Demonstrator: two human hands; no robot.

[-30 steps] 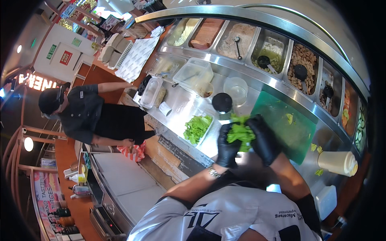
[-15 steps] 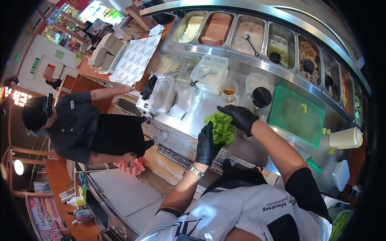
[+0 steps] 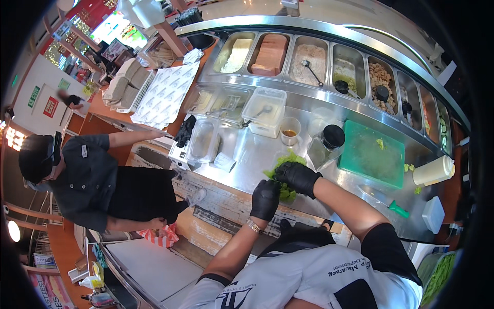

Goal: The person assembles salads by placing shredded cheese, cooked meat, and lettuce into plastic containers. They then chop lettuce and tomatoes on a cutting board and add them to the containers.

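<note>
Both my hands wear black gloves and work on a bunch of green lettuce [image 3: 289, 195] above the steel counter's front part. My left hand [image 3: 265, 200] is closed at the lettuce's near left side. From the right, my right hand [image 3: 298, 178] lies over the leaves with its fingers curled into them. Leaf edges show beyond and below the hands; the middle of the bunch is hidden. Past my hands stands a clear cup with brown liquid [image 3: 289, 133]. A clear container with a black lid [image 3: 333, 137] is just right of it.
A green cutting board [image 3: 371, 157] bears lettuce scraps. Beside it lie a green-handled knife [image 3: 398, 209], a squeeze bottle [image 3: 434, 171] and a white-lidded box [image 3: 434, 214]. Steel food pans [image 3: 309, 57] line the far side. A person in dark uniform [image 3: 85, 177] stands at left.
My right hand has moved down onto the lettuce and now covers much of it. My left hand's fingers have closed more, and the two hands are nearer each other. The view has shifted slightly.
</note>
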